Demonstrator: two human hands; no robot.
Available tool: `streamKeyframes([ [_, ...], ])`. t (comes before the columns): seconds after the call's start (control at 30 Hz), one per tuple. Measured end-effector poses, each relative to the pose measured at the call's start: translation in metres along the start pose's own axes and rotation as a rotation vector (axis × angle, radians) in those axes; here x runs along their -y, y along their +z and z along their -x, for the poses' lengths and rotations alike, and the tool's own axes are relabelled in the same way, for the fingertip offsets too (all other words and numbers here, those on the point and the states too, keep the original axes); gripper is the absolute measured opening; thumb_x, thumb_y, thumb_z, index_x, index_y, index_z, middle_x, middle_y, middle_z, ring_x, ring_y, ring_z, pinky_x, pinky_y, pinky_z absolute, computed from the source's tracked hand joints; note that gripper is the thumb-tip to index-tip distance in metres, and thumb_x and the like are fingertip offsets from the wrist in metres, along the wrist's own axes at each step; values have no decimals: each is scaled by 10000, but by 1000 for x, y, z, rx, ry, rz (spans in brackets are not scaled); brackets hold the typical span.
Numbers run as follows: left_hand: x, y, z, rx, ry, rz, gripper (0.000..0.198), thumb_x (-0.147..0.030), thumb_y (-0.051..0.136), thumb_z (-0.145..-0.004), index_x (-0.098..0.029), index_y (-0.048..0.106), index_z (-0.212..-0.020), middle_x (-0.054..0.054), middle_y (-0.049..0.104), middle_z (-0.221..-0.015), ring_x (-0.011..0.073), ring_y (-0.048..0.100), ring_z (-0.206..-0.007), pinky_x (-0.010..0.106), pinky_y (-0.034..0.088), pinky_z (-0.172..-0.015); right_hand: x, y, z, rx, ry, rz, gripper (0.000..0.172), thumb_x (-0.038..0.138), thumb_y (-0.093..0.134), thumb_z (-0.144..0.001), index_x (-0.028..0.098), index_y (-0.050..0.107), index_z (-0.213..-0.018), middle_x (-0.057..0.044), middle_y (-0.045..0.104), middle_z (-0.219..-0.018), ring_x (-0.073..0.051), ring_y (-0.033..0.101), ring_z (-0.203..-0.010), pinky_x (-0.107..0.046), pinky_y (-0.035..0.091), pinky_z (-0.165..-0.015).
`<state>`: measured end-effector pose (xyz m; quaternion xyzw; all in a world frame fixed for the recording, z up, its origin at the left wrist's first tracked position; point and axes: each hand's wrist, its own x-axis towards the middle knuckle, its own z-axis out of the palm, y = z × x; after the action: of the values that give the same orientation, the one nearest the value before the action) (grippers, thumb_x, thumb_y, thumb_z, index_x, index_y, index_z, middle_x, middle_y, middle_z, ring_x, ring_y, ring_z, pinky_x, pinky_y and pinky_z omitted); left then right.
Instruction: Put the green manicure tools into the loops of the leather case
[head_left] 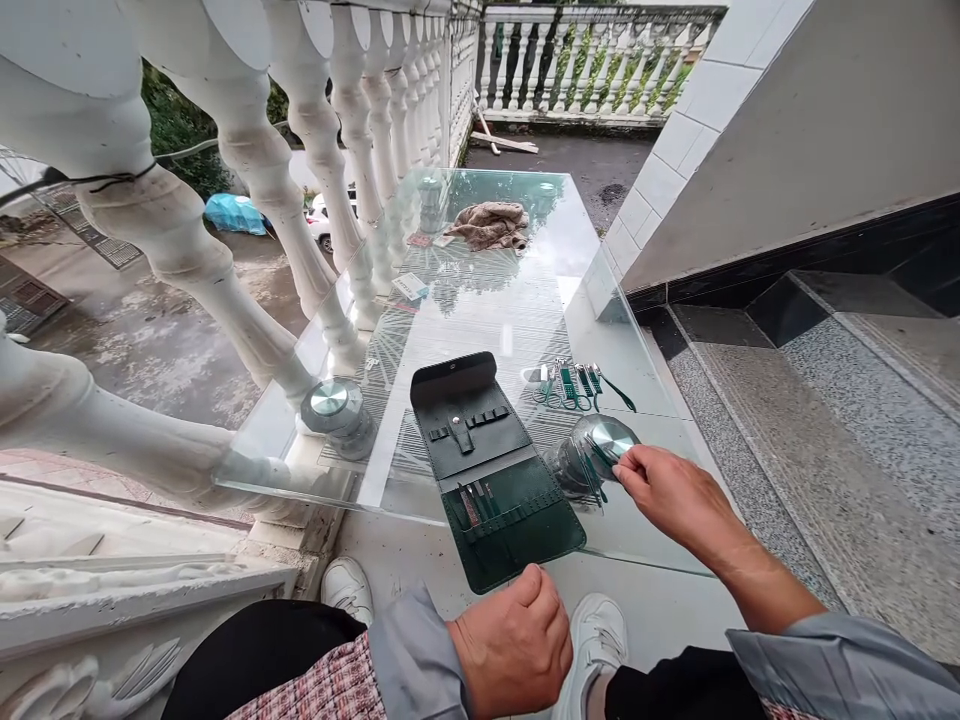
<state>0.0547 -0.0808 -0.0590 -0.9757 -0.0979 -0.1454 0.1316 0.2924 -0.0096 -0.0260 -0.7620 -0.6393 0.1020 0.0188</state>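
A dark green manicure case (517,490) lies unfolded on the glass table, its near end reaching over the edge. Several slim tools (478,503) sit in its loops on the left; the other loops hold nothing. My left hand (517,640) is closed in a loose fist just below the case, with nothing visible in it. Over the right front of the glass, my right hand (675,500) pinches the end of a slim green tool (600,452). Other thin green tools (594,478) lie beside it. Farther back are green-handled scissors and nail clippers (574,385) in a row.
The glass table (465,320) stands on round metal-capped supports (330,398). A crumpled brown cloth (491,225) lies toward its far end, with a small card (410,287) nearer. White balusters (255,200) line the left; stone steps (787,400) rise on the right.
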Motion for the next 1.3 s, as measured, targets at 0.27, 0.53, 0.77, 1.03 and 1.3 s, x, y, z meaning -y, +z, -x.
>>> streamKeyframes([
  [0.27,-2,3,1,9,-12,-9,268,-173,403,-884,-57,639,-939,137,653,-928,282,595,-890,459,366,-836,2,-4,1,-36,15,24,180,286,422,-818,219,476,-660,-12,590,-721,-151,489,-614,-259,276,-542],
  [0.53,-3,5,1,15,-7,-23,263,-187,417,-883,-57,635,-953,147,650,-946,283,585,-909,475,360,-844,2,-1,5,-106,-47,-49,132,280,471,-811,223,565,-738,3,610,-775,-143,512,-650,-254,318,-572],
  [0.77,-3,6,1,15,-11,-28,271,-189,409,-883,-61,639,-947,151,651,-939,282,582,-902,484,350,-848,5,4,3,-89,-28,-28,120,265,498,-811,221,608,-797,-10,637,-845,-159,549,-717,-258,324,-588],
  [1.03,-3,7,1,5,-5,-26,275,-179,403,-880,-54,641,-941,151,651,-930,287,587,-891,489,343,-848,12,-4,0,16,42,-1,156,253,461,-822,216,563,-710,-12,633,-823,-157,535,-696,-259,289,-560],
  [1.3,-2,3,1,16,-1,-26,274,-187,409,-882,-63,642,-954,142,655,-936,280,585,-898,483,348,-848,10,0,3,12,-15,39,134,253,419,-839,210,479,-726,-23,591,-842,-159,526,-709,-261,281,-570],
])
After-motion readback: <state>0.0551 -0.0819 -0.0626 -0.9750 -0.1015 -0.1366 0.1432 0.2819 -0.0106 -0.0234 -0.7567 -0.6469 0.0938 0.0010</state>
